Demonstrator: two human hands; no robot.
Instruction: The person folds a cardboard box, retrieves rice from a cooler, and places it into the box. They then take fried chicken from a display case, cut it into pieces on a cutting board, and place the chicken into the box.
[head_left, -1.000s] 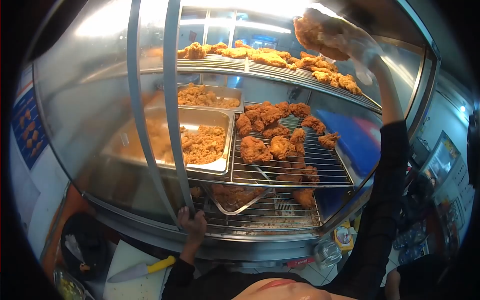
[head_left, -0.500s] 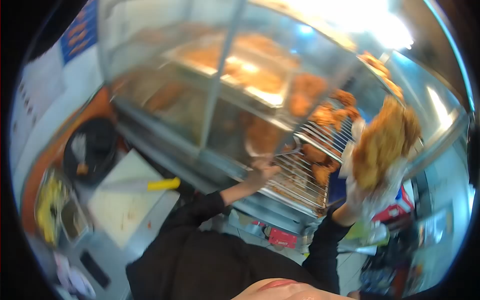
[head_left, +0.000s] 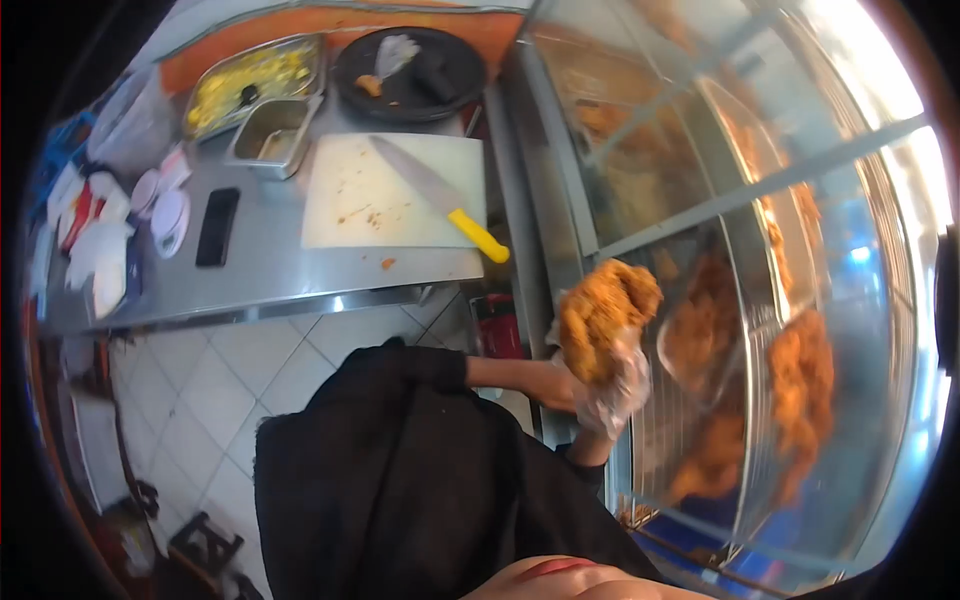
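Observation:
A large piece of golden fried chicken (head_left: 597,312) is held up in front of the glass display case. My right hand (head_left: 617,395), in a clear plastic glove, is closed around its lower end. My left hand (head_left: 568,388) reaches across close to the gloved hand; its fingers are hidden behind the glove and the chicken. To the left, a white cutting board (head_left: 350,200) with crumbs lies on the steel table. Across it rests a knife with a yellow handle (head_left: 478,236), the handle sticking out past the board's right edge.
The glass display case (head_left: 690,225) holds several more fried pieces on racks. On the table are a black round tray (head_left: 345,75), a pan of yellow food (head_left: 225,95), a small steel pan (head_left: 270,145) and a phone (head_left: 217,228). Tiled floor (head_left: 215,370) lies below.
My view has swung left toward the table. The chicken in my right hand has come away from the racks, and my left hand has left the rack and come beside the right.

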